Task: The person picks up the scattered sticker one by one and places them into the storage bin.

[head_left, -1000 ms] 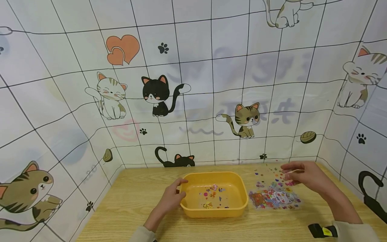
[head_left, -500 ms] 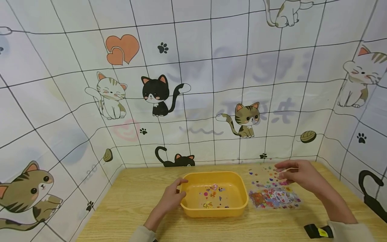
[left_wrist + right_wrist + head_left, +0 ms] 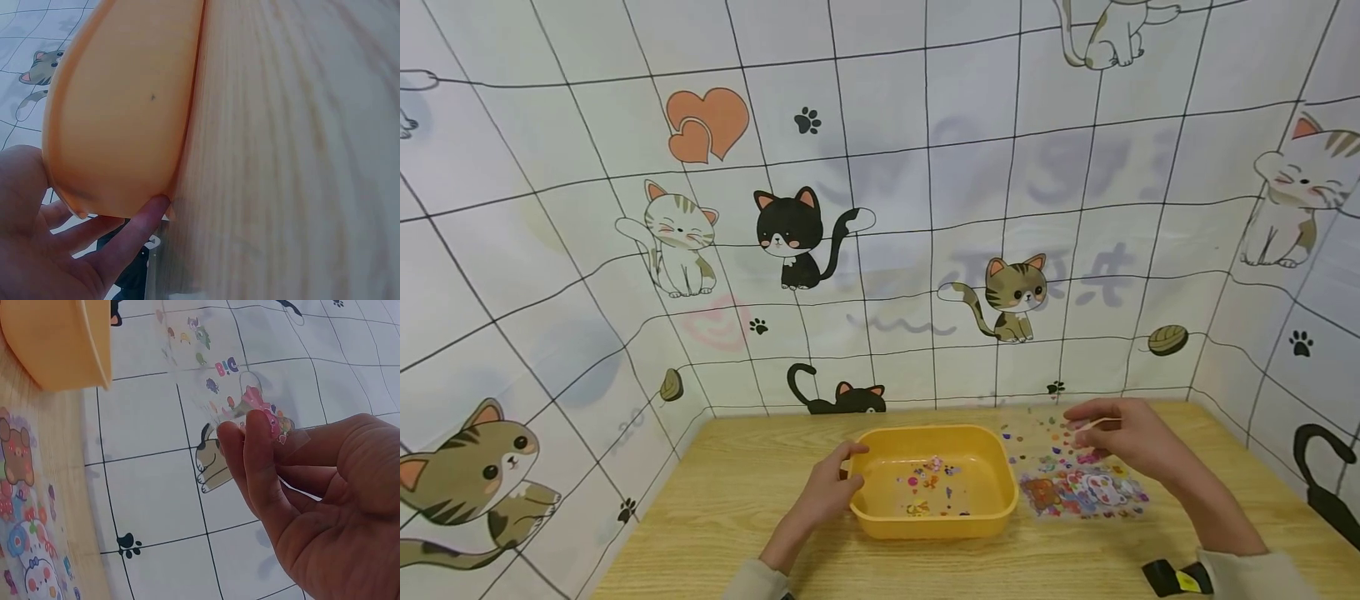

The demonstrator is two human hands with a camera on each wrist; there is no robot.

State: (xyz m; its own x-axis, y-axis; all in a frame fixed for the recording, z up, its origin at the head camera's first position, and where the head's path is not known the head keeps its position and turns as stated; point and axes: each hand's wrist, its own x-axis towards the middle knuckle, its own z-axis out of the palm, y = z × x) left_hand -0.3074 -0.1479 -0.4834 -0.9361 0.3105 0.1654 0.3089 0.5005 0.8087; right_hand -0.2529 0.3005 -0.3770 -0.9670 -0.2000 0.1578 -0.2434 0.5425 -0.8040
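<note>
A yellow plastic tub [image 3: 925,525] sits mid-table with several small stickers [image 3: 928,483] on its floor. My left hand [image 3: 831,487] grips its left rim, thumb over the edge; in the left wrist view the fingers [image 3: 125,240] curl under the tub [image 3: 119,106]. My right hand [image 3: 1116,433] pinches a clear sticker sheet [image 3: 1037,433] by its corner, raised off the table just right of the tub. The right wrist view shows thumb and fingers [image 3: 250,434] pinching that sheet [image 3: 212,369]. A second colourful sticker sheet [image 3: 1082,492] lies flat below it.
The wooden table [image 3: 730,500] is walled on three sides by a cat-print cloth backdrop [image 3: 925,208]. A black and yellow strap [image 3: 1172,577] sits on my right wrist. Bare wood lies left of the tub and along the front edge.
My right hand has carried the clear sticker sheet leftward, closer to the tub. The left hand and the tub have stayed put.
</note>
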